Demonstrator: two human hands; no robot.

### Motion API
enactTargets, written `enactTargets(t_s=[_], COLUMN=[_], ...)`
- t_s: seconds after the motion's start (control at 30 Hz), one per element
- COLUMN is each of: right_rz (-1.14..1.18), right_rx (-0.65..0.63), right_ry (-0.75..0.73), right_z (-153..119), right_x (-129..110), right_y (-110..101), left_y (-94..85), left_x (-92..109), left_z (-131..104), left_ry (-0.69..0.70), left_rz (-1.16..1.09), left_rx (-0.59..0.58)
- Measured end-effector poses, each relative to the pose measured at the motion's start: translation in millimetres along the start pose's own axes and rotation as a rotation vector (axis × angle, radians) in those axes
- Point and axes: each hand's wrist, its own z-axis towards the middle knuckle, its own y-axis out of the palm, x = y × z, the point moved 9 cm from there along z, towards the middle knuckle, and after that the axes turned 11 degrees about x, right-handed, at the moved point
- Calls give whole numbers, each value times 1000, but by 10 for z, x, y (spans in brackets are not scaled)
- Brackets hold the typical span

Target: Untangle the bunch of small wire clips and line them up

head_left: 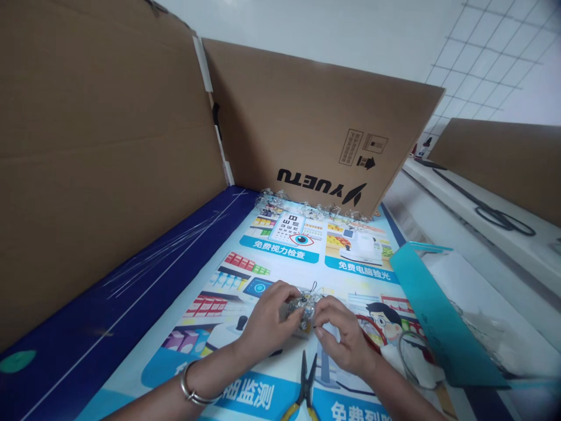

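Fingers of my left hand are closed around a small cluster of clear beads and thin wire. A dark loop sticks up from its top, and much of the cluster is hidden by the fingers. At its right side, my right hand has its fingers bent in a pinch; what lies between the fingertips is too small to make out. Below the hands, pliers with yellow handles lie on the printed sheet, jaws apart and pointing away from me.
Cardboard panels stand at the back and left. Several similar clear beaded pieces lie along the back panel's foot. Thin straight wires rest on the dark blue surface. A teal-edged tray and a clear round container are at right.
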Motion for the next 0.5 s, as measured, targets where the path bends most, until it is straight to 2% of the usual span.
enactTargets(t_s=[0.23, 0.5], right_rz=[-44, -62], right_rx=[-50, -45], right_ry=[-50, -52], right_z=[-26, -30], right_x=[-52, -34], right_y=[67, 74], left_y=[43, 78], left_x=[-57, -79], left_z=[-11, 40], left_ry=[-52, -99], left_rz=[21, 44], left_rx=[-2, -42])
